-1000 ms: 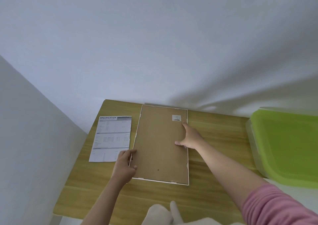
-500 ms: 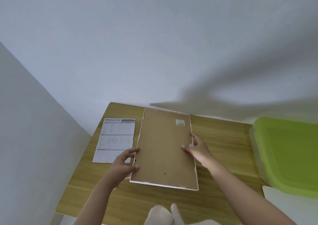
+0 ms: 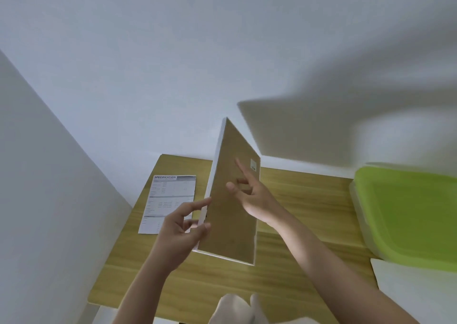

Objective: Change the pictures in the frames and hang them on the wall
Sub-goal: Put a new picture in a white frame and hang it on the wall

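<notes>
1. White walls meet in a corner behind the wooden worktop (image 3: 296, 200), which carries everything in view. No hook or nail shows on the wall, so the hanging spot cannot be judged.
2. Green-lidded bin (image 3: 408, 214) sits at the right end of the worktop, near the right forearm. Risk: an elbow swing during the frame turn knocks it.
3. Picture frame (image 3: 232, 212) stands tilted on its right long edge on the worktop, left edge raised, brown backing board facing the camera. It sits between the two hands, mid-worktop. Its glass side is hidden.
4. Main risk, as a judgement: the frame balances on one thin edge. If that edge skates on the smooth wood, the frame drops flat, and the front pane could crack.
5. Left hand (image 3: 180, 227) pinches the raised white edge between thumb and curled fingers. The grip is narrow and near one end; a slip here lets the frame fall back.
6. Right hand (image 3: 249, 195) lies against the backing with fingers spread and straight, grasping nothing, only steadying. A flat palm cannot catch a slide.
7. Printed sheet (image 3: 168, 202) headed "SPECIFICATION" lies flat just left of the frame. Risk: the frame falls leftward onto it and creases it.
8. Retaining tabs on the backing are too blurred to read; whether the board is secured cannot be told. If loose, it could drop out.
</notes>
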